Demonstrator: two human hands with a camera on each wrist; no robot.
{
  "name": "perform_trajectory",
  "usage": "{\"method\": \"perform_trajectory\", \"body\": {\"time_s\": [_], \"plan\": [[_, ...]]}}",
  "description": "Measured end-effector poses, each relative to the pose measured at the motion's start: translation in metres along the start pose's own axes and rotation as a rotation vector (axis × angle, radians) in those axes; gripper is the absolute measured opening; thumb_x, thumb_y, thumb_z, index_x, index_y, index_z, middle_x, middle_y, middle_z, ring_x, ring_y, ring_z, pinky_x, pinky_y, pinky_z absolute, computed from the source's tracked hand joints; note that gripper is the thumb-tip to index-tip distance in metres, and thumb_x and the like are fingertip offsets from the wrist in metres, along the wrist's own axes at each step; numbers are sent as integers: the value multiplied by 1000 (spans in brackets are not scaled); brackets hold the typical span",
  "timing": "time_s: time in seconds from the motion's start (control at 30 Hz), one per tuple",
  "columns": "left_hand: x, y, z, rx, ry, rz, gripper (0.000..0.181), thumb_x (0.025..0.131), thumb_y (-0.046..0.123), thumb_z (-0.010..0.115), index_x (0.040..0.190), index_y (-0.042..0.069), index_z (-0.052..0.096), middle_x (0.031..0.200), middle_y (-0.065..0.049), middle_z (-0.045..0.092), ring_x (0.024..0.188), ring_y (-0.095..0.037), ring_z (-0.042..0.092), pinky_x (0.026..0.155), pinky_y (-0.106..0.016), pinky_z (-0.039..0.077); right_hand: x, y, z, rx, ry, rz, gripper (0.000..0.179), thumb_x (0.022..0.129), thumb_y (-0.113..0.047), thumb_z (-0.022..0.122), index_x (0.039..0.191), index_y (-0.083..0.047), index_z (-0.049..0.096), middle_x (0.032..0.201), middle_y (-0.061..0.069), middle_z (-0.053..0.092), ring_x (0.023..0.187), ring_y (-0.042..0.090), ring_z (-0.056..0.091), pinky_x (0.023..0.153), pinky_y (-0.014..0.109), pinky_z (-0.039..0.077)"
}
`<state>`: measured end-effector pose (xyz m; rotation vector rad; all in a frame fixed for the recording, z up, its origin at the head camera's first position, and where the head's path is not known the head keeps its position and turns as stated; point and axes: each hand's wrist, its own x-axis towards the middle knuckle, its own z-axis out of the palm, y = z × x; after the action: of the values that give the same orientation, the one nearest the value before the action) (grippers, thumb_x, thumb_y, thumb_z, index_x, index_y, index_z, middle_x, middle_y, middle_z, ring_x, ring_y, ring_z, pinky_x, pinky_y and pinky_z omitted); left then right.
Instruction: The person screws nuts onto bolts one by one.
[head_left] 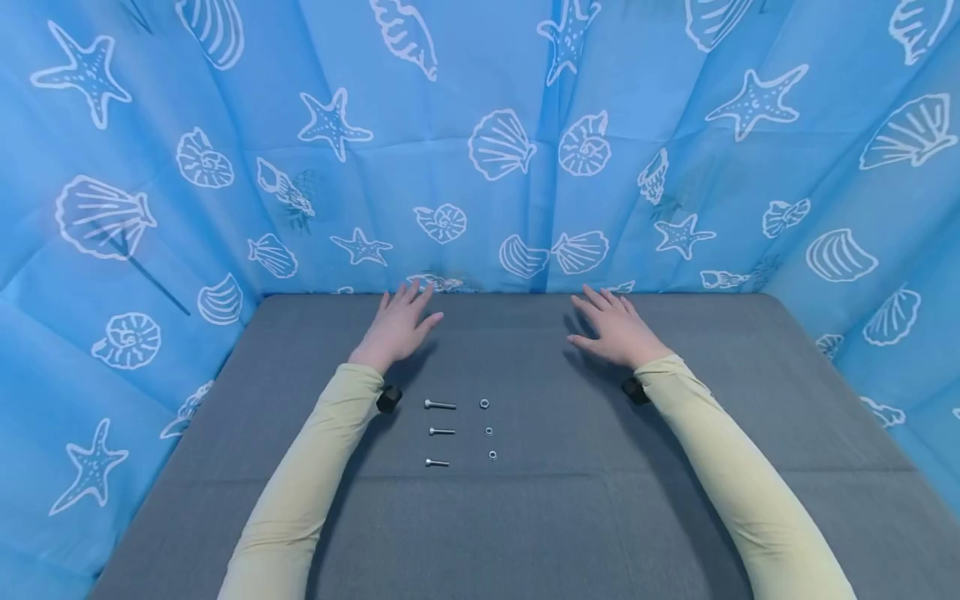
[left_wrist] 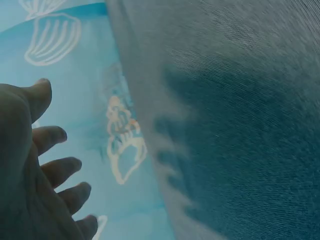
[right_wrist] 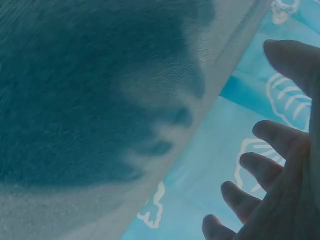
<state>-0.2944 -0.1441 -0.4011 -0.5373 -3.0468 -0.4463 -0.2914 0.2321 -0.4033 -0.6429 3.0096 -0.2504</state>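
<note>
My left hand (head_left: 395, 327) hovers over the far left of the grey table, fingers spread and holding nothing. Over the far right side, my right hand (head_left: 613, 327) is likewise spread and bare. Between the forearms, nearer the left one, lie three metal bolts: a longer bolt (head_left: 440, 405) at the back, a middle bolt (head_left: 442, 432) and a front bolt (head_left: 437, 462). To their right sits a column of three nuts: a back nut (head_left: 484, 403), a middle nut (head_left: 489, 432) and a front nut (head_left: 492, 456). Neither hand touches them. Both wrist views show only hand, cloth and curtain.
The grey cloth-covered table (head_left: 525, 533) has faint crease lines across it. A blue curtain (head_left: 465, 92) with white shells and starfish hangs along its back and sides. A black wrist device (head_left: 389, 398) is on the left wrist, another device (head_left: 635, 390) on the right.
</note>
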Motion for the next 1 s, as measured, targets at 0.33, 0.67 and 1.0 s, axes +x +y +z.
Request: {"method": "perform_trajectory", "body": {"time_s": [0.33, 0.67, 1.0], "plan": [[-9, 5, -15, -421, 59, 37, 64, 99, 39, 51, 151, 10, 27, 153, -13, 29, 140, -29, 26, 113, -46, 25, 1, -2, -9, 279, 74, -24, 61, 94, -29, 62, 142, 1, 40, 143, 23, 40, 132, 40, 35, 107, 55, 30], [-28, 1, -17, -828, 25, 29, 51, 98, 25, 58, 142, 5, 43, 138, -19, 48, 125, -33, 47, 100, -48, 43, -8, -19, -16, 785, 96, 48, 40, 97, -23, 59, 130, -1, 53, 129, 19, 55, 119, 34, 51, 97, 50, 44], [-52, -9, -12, -1130, -133, -27, 47, 99, 24, 55, 140, 5, 44, 138, -21, 48, 122, -32, 52, 101, -50, 41, -16, -35, -13, 1280, -44, 58, 47, 102, -21, 50, 136, 9, 41, 136, 30, 45, 126, 42, 44, 104, 51, 37]]}}
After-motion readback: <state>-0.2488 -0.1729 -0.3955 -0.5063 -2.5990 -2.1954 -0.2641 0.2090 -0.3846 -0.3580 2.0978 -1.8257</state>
